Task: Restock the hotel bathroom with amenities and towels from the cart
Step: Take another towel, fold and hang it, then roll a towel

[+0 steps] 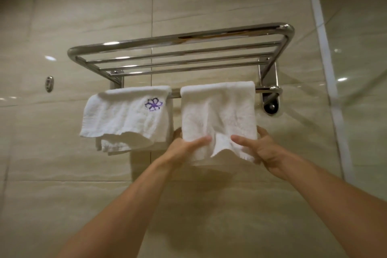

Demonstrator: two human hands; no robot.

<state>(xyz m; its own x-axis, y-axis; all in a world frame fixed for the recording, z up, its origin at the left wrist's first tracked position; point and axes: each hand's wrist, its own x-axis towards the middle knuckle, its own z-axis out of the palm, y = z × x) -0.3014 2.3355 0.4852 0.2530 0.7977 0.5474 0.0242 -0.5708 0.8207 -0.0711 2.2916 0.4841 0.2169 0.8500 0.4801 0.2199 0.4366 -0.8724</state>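
A chrome towel rack (182, 48) is fixed to the tiled wall, with a shelf of bars on top and a hanging rail below. Two white hand towels hang over the rail. The left towel (127, 117) bears a purple flower emblem. The right towel (217, 115) is plain. My left hand (184, 146) pinches the right towel's lower left corner, thumb in front and fingers behind. My right hand (259, 148) grips its lower right corner the same way.
Beige wall tiles (83, 174) surround the rack. A small metal fitting (49, 84) sits on the wall at the left. A glass shower panel with a white edge strip (326, 69) stands at the right.
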